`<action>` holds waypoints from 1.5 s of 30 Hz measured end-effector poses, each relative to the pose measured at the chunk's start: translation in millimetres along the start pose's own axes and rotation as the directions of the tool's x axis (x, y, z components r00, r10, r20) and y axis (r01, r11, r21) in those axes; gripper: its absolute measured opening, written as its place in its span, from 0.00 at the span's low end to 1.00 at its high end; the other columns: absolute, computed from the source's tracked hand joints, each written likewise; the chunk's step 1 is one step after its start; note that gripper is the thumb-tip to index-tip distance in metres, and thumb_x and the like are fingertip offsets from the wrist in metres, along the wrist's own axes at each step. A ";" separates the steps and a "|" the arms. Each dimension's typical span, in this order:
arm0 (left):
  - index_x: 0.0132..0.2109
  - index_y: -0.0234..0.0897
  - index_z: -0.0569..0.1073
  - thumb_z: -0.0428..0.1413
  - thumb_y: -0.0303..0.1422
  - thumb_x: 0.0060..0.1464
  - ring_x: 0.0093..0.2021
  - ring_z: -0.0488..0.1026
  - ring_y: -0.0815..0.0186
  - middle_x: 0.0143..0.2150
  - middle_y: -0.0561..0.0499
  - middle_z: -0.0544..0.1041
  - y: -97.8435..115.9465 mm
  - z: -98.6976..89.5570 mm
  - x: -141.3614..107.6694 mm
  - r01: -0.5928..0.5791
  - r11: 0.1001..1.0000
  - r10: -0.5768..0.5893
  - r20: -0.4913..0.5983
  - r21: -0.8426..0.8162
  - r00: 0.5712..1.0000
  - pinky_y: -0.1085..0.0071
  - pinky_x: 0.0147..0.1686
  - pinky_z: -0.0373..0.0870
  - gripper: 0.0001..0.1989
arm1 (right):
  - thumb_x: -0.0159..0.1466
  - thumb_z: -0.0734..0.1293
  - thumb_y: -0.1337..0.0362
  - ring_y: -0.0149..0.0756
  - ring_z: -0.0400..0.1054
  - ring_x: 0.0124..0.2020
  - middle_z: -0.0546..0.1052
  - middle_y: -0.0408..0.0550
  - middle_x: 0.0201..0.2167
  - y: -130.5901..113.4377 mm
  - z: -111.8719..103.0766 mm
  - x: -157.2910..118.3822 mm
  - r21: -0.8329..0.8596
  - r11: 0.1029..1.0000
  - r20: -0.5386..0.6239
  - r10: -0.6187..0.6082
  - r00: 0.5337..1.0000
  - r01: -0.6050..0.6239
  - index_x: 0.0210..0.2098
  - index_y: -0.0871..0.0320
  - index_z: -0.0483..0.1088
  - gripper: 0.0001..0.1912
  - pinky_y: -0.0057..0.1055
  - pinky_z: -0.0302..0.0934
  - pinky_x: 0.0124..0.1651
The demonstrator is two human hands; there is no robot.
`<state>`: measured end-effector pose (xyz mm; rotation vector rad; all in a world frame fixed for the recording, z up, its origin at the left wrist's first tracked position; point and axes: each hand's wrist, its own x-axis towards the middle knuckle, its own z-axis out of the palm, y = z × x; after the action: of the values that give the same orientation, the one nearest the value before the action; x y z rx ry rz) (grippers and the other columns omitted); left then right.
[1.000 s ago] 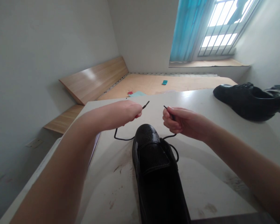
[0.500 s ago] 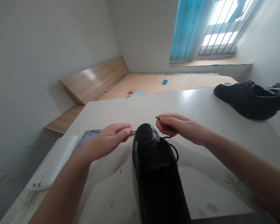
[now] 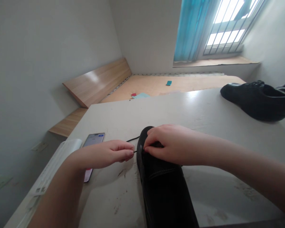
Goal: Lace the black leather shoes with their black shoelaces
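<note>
A black leather shoe (image 3: 167, 196) stands on the white table with its toe pointing away from me. To the left of the toe, my left hand (image 3: 120, 154) is closed on a thin black shoelace (image 3: 135, 151) that runs to the shoe's side. More of the lace stretches from the toe area toward the back of that hand. My right hand (image 3: 167, 144) lies across the front of the shoe, thumb and fingers pinched on the lace by the left edge of the tongue. It covers most of the toe and the lacing.
Another black shoe (image 3: 256, 99) stands at the table's right rear. A phone (image 3: 94, 139) lies partly under my left forearm, beside a white object (image 3: 59, 164) near the left edge. Beyond the white table (image 3: 123, 115) is a bed base (image 3: 192, 83) with small coloured pieces on it.
My right hand has moved left from beside the shoe to over its front. My left hand has come slightly lower, still pinching the lace.
</note>
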<state>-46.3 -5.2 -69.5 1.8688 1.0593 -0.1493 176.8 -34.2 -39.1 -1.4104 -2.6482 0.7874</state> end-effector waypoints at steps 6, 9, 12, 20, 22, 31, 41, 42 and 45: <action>0.34 0.37 0.75 0.49 0.43 0.59 0.35 0.67 0.64 0.32 0.52 0.71 2.2 2.9 3.9 -0.055 0.997 0.058 -0.048 0.055 0.997 0.72 0.37 0.66 0.17 | 0.64 0.62 0.66 0.39 0.72 0.39 0.81 0.45 0.39 -3.9 7.2 4.5 -0.101 0.995 -0.061 -0.004 0.998 -0.002 0.37 0.53 0.79 0.12 0.31 0.54 0.36; 0.34 0.37 0.74 0.47 0.43 0.60 0.34 0.66 0.64 0.30 0.53 0.69 2.9 2.2 4.2 -0.080 0.993 0.083 -0.032 0.091 0.996 0.72 0.35 0.64 0.17 | 0.63 0.64 0.66 0.40 0.73 0.41 0.81 0.44 0.40 -1.9 9.9 3.3 -0.090 0.996 -0.062 -0.011 0.998 0.005 0.40 0.52 0.80 0.12 0.31 0.56 0.38; 0.35 0.36 0.74 0.47 0.41 0.60 0.34 0.66 0.64 0.30 0.53 0.68 3.7 1.7 3.3 -0.075 0.993 0.076 -0.007 0.095 0.997 0.72 0.35 0.63 0.16 | 0.63 0.65 0.66 0.40 0.73 0.41 0.82 0.43 0.41 -1.2 10.3 2.9 -0.086 0.996 -0.067 -0.016 0.998 0.010 0.41 0.51 0.80 0.12 0.31 0.57 0.39; 0.34 0.36 0.71 0.46 0.44 0.62 0.34 0.64 0.65 0.30 0.54 0.67 2.1 1.9 7.8 -0.083 0.995 0.085 -0.036 0.060 0.996 0.72 0.36 0.63 0.18 | 0.63 0.65 0.65 0.39 0.74 0.41 0.82 0.43 0.40 -2.9 9.2 3.4 -0.084 0.996 -0.065 0.000 0.998 -0.006 0.41 0.50 0.80 0.12 0.30 0.57 0.38; 0.33 0.37 0.70 0.45 0.46 0.62 0.33 0.62 0.66 0.30 0.54 0.66 2.1 3.0 9.1 -0.073 0.994 0.079 -0.074 0.085 0.994 0.73 0.33 0.62 0.20 | 0.63 0.65 0.65 0.39 0.74 0.41 0.82 0.43 0.40 -2.8 9.5 3.5 -0.074 0.997 -0.063 0.007 0.998 -0.011 0.41 0.50 0.80 0.12 0.30 0.57 0.38; 0.29 0.37 0.66 0.47 0.49 0.61 0.26 0.56 0.69 0.25 0.56 0.59 6.9 3.2 3.8 -0.083 0.996 0.087 -0.107 0.041 0.990 0.74 0.26 0.56 0.22 | 0.62 0.64 0.66 0.41 0.74 0.38 0.82 0.45 0.37 1.1 10.9 4.3 -0.039 0.999 -0.062 -0.006 0.998 0.004 0.40 0.50 0.81 0.14 0.31 0.56 0.36; 0.30 0.35 0.70 0.47 0.42 0.64 0.26 0.60 0.70 0.25 0.56 0.62 6.1 3.4 5.3 -0.115 0.987 0.126 -0.091 0.115 0.988 0.75 0.26 0.57 0.19 | 0.64 0.63 0.64 0.37 0.72 0.36 0.82 0.46 0.38 3.9 10.4 7.4 0.042 0.999 -0.050 0.002 0.999 0.000 0.41 0.52 0.81 0.14 0.29 0.55 0.34; 0.30 0.35 0.70 0.47 0.42 0.64 0.25 0.60 0.70 0.25 0.56 0.62 6.2 3.2 4.8 -0.115 0.987 0.125 -0.090 0.114 0.988 0.75 0.26 0.57 0.19 | 0.64 0.63 0.64 0.36 0.72 0.35 0.82 0.46 0.38 3.9 10.4 7.6 0.049 0.999 -0.039 0.005 0.999 -0.003 0.41 0.52 0.81 0.14 0.29 0.55 0.34; 0.31 0.35 0.72 0.47 0.43 0.64 0.25 0.59 0.71 0.25 0.57 0.62 6.6 2.0 3.4 -0.124 0.987 0.134 -0.096 0.099 0.986 0.75 0.25 0.56 0.19 | 0.63 0.64 0.65 0.35 0.71 0.34 0.81 0.45 0.37 4.0 10.7 7.7 0.062 0.998 -0.024 0.017 1.000 -0.015 0.41 0.52 0.81 0.13 0.28 0.55 0.33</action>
<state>-38.8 -5.9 -67.9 2.0415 1.0109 -0.0276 172.5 -30.8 -51.7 -1.4186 -2.5744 0.8394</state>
